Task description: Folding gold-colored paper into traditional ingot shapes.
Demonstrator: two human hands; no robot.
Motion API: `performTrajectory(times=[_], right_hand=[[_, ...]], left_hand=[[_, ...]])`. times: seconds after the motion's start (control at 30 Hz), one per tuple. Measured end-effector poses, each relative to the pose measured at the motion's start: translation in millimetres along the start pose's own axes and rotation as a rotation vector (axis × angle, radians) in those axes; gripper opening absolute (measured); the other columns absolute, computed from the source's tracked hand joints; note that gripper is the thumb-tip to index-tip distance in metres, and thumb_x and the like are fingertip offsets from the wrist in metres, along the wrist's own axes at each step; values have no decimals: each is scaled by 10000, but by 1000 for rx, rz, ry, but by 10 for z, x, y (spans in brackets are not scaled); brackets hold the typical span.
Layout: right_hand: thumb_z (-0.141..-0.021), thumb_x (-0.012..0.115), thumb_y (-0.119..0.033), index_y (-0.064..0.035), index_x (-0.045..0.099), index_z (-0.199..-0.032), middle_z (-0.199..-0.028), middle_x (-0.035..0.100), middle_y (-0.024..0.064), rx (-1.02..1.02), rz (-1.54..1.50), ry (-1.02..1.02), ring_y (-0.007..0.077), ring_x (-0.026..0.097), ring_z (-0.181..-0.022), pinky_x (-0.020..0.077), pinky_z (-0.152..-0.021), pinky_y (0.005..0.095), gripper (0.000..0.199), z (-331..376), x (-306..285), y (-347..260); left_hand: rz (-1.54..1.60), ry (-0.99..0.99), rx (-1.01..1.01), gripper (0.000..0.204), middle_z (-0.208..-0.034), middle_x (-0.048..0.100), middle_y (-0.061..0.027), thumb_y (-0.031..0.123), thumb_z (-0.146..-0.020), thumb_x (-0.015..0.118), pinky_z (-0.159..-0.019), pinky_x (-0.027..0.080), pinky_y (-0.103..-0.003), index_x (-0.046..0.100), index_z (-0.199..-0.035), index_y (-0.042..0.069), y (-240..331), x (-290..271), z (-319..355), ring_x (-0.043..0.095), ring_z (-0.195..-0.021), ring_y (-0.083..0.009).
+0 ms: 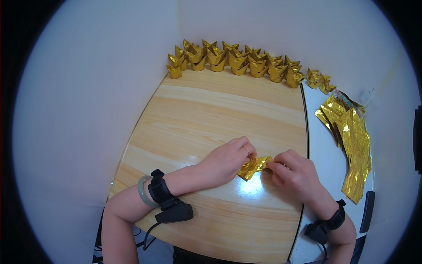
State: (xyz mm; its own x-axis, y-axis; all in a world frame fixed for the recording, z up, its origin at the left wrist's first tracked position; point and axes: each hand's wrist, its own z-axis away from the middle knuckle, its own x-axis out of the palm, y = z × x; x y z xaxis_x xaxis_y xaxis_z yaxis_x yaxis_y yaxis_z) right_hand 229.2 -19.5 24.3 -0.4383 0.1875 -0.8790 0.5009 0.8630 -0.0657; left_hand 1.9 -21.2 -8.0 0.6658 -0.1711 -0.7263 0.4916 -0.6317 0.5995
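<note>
Low over the front right part of the wooden table [193, 114], a small folded piece of gold foil paper [252, 169] is held between both hands. My left hand [228, 159] is closed on its left end, the fingertips partly hidden behind the knuckles. At the other end, my right hand [295, 174] pinches the foil's pointed corner between thumb and fingers. The foil is creased and shiny, and part of it is covered by the left fingers.
Folded gold paper ingots [238, 61] stand stacked in a row along the table's back edge. Two more stacks [313, 78] stand on the white surface [327, 154] at right. Flat gold foil sheets [355, 152] lie there fanned out. White walls rise close around the table.
</note>
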Motion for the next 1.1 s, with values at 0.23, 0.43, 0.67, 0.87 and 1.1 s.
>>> performTrajectory(times=[0.23, 0.43, 0.67, 0.87, 1.1], right_hand=[[-736, 719, -66, -48, 630, -873, -810, 558, 48, 92, -284, -9, 217, 572, -685, 487, -575, 327, 164, 8, 67, 31], [-753, 752, -171, -61, 574, -955, -942, 537, 95, 416, -262, -51, 274, 511, -880, 434, -779, 361, 291, 26, 116, 72], [-735, 769, -212, -63, 574, -961, -942, 530, 101, 429, -317, -85, 301, 472, -915, 398, -829, 383, 333, 34, 182, 113], [-776, 754, -113, -37, 539, -986, -963, 551, 90, 840, -886, -290, 183, 537, -961, 449, -810, 301, 310, -95, 113, -36], [-812, 716, -54, -22, 489, -1093, -836, 594, 38, 541, -935, 210, 125, 594, -769, 502, -731, 259, 362, -46, 306, -116]], left_hand=[[53, 7, -40, 169, -963, 524, -133, 58, -869, 572, -788, 458, -372, 532, -1031, 33, 17, -5, -5, 540, -915, -316], [57, -88, -15, 242, -992, 519, -128, 115, -840, 634, -802, 459, -381, 581, -1063, 39, 17, -40, -14, 540, -943, -308], [90, -73, -34, 177, -971, 524, -110, 110, -828, 646, -773, 471, -369, 610, -988, 47, 17, -28, -33, 560, -910, -288], [246, -50, -165, 167, -887, 576, -111, 95, -814, 656, -715, 490, -354, 597, -959, 37, 73, -43, -78, 605, -796, -277], [1049, -6, -451, 124, -881, 617, -28, 45, -875, 633, -673, 492, -263, 577, -984, 24, 51, 37, -76, 595, -766, -107]])
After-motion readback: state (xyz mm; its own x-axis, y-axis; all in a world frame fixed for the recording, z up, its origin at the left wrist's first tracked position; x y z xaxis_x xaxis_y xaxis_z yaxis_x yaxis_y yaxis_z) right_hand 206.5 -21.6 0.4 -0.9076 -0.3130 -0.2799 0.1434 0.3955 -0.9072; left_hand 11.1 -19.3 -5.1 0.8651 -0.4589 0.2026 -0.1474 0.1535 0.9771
